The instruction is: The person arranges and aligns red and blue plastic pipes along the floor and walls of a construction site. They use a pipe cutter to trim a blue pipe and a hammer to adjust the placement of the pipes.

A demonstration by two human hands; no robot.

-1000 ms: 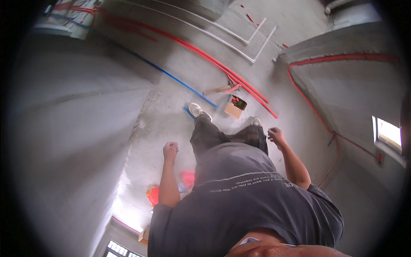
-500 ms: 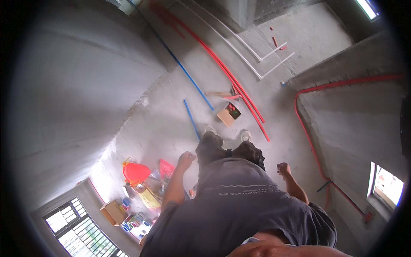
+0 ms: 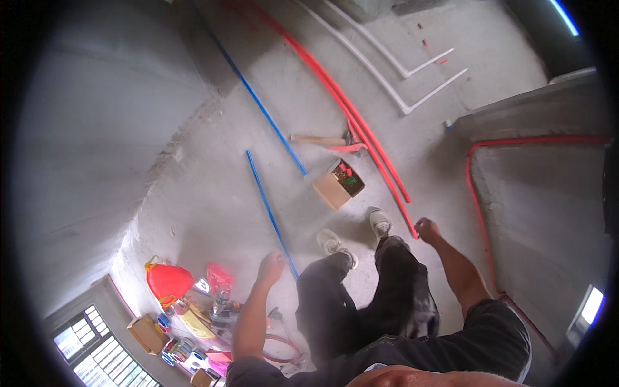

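Observation:
My left hand (image 3: 272, 266) hangs at my left side, a little blurred, its fingers loosely curled with nothing seen in them. Close by it in the picture is the near end of a short blue pipe (image 3: 265, 197) on the floor. My right hand (image 3: 426, 230), also curled and with nothing visible in it, appears beside the near ends of two long red pipes (image 3: 361, 126); I see no grip on them. Ahead of my shoes sits an open cardboard box (image 3: 331, 192) with small red and green pieces inside. Beyond it lies a wooden-handled tool (image 3: 316, 139), its head partly hidden by the pipes.
A longer blue pipe (image 3: 261, 106) and two bent white pipes (image 3: 377, 69) lie farther off. At lower left are a red helmet (image 3: 169, 284), a red plastic bag (image 3: 220, 278), a cardboard box (image 3: 147, 334) and rolls of tape. A red pipe (image 3: 474, 187) runs along the right wall.
My upper body has bent forward, so my legs and both shoes show more. My right hand has come near the red pipe ends in the picture; my left hand appears lower.

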